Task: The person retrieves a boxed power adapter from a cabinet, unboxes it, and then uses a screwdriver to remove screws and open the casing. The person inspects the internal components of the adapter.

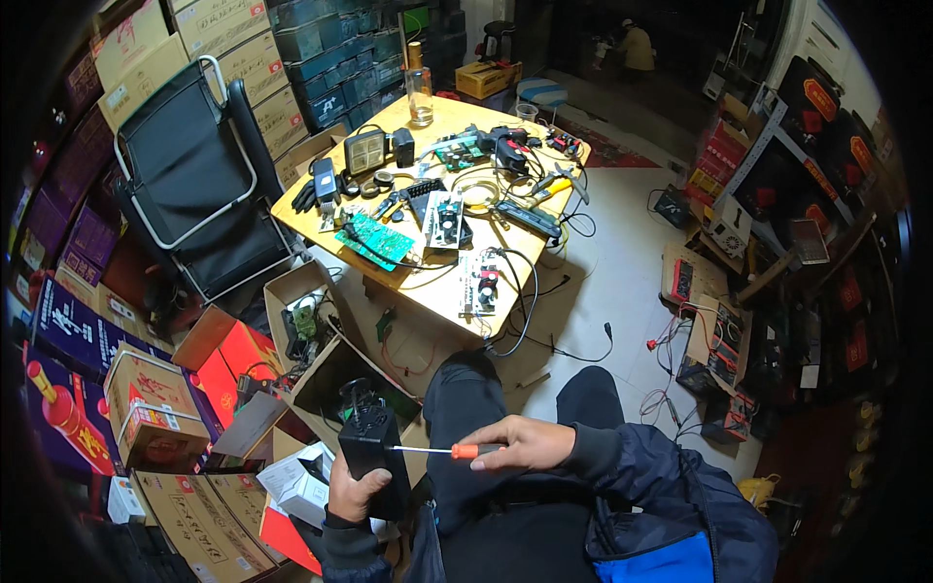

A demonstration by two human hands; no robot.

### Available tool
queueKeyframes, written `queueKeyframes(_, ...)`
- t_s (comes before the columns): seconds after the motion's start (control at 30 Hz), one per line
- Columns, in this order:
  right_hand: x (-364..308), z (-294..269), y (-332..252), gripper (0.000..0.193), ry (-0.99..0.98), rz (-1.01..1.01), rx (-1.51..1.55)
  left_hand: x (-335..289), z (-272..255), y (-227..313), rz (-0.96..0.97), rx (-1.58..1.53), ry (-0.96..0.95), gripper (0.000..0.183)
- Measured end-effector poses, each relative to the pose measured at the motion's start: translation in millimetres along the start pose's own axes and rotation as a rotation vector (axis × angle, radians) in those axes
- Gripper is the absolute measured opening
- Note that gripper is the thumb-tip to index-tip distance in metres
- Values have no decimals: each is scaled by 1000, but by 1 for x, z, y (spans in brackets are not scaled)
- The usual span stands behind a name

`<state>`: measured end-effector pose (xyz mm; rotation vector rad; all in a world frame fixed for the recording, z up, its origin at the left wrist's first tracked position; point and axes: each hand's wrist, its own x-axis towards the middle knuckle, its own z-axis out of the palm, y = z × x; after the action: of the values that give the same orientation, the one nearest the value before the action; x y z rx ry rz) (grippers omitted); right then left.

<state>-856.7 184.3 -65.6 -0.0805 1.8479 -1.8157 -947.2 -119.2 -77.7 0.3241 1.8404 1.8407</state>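
Observation:
My left hand [352,492] is wrapped round a black box-shaped device [369,449] with round vent grilles on its top, held over the left side of my lap. My right hand [533,444] grips a screwdriver [466,451] with an orange-red and dark handle. Its thin shaft points left, and the tip meets the right side of the device. Whether the tip sits in a screw is too small to tell. Beyond the device, an open carton [342,374] stands close by.
Ahead stands a wooden table [413,275] with a green circuit board [374,241], a work lamp [366,152], a bottle [420,97], tools and cables. A black chair [190,160] and stacked cartons [160,398] fill the left. Cables and electronics [714,330] lie at right. A person [637,49] is far off.

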Motion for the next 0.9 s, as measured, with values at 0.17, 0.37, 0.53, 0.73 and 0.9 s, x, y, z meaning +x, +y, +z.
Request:
queueKeyframes(0.17,-1,15,2,36,443,-393,-875,6,-1,9,-94,3,-9,70)
queueKeyframes(0.37,4,-2,4,37,-91,294,432,-1,4,-1,-12,-12,32,79)
queueKeyframes(0.53,0,8,5,35,328,-437,-727,3,0,5,-116,-23,-2,69)
queueKeyframes(0.73,9,3,7,38,275,-275,-364,2,0,7,-54,0,-10,76)
queueKeyframes(0.9,3,-3,3,32,23,72,-14,4,2,0,-90,10,-46,79)
